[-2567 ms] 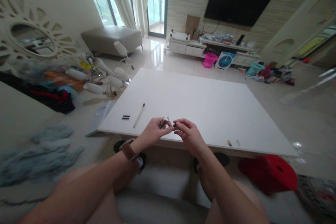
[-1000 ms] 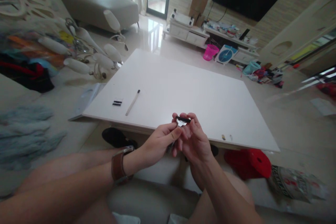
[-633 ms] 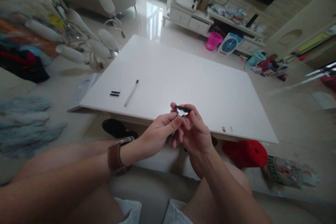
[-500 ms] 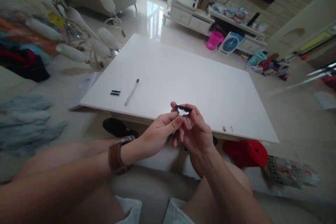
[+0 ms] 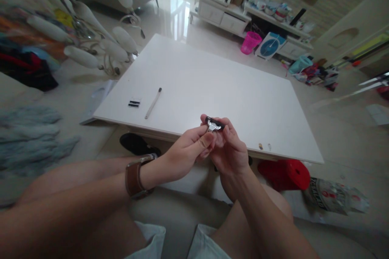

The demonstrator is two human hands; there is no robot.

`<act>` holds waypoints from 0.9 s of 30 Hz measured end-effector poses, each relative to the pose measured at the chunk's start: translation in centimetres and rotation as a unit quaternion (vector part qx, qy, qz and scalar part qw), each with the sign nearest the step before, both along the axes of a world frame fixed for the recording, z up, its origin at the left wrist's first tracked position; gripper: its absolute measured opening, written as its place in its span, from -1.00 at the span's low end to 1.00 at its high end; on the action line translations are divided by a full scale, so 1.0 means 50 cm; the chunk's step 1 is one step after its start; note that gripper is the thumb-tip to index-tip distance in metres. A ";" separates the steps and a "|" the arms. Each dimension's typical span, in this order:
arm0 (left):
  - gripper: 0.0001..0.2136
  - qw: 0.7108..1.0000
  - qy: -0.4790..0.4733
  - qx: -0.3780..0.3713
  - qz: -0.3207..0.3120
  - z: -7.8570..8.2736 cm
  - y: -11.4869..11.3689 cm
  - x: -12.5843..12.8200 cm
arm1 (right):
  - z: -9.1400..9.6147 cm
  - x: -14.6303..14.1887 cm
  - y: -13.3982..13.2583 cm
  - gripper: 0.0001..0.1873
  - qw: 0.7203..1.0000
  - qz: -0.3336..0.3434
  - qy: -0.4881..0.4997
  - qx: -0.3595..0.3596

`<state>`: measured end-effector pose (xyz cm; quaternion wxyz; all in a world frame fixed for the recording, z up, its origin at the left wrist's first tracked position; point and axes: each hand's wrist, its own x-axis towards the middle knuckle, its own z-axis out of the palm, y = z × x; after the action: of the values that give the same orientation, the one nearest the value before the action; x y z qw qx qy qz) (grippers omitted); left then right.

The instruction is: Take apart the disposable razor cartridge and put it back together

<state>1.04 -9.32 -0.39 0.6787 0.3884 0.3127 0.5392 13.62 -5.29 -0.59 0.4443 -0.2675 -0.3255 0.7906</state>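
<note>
My left hand (image 5: 187, 151) and my right hand (image 5: 231, 149) meet over the near edge of the white table (image 5: 212, 89). Between their fingertips sits a small black part with a shiny metal piece (image 5: 214, 124). My right fingers curl round its black end, and my left thumb and forefinger pinch at the metal piece from the left. A brown watch strap (image 5: 133, 178) is on my left wrist. On the table's left part lie a thin light-coloured stick with a dark tip (image 5: 153, 103) and two small black strips (image 5: 134, 103).
Two tiny bits (image 5: 264, 145) lie near the table's front right edge. A red stool (image 5: 285, 174) stands under that edge, a printed bag (image 5: 334, 200) beside it. A chandelier with white shades (image 5: 91, 36) lies on the floor at left. A black shoe (image 5: 136, 145) shows under the table.
Both hands drew back from over the table toward my body and closed together on the small part. The view tilted downward. The stick and strips stayed put.
</note>
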 end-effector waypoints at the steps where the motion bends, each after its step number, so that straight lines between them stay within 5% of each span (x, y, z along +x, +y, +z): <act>1: -0.59 1.000 -0.006 -0.002 -0.004 0.002 -0.001 -0.001 | 0.000 -0.001 0.000 -0.78 1.000 -0.004 -0.001 0.003; 15: -0.65 0.998 0.018 -0.003 -0.052 0.034 -0.017 0.000 | 0.018 0.003 -0.001 -0.67 0.995 -0.040 -0.066 0.068; 27: -0.64 0.996 0.017 0.027 -0.082 0.035 -0.022 -0.007 | 0.031 0.021 0.004 -0.74 0.992 -0.005 -0.052 0.116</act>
<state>0.69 -10.41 1.37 0.7049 0.4399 0.2765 0.4829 14.66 -5.09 0.97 0.4588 -0.2560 -0.4362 0.7306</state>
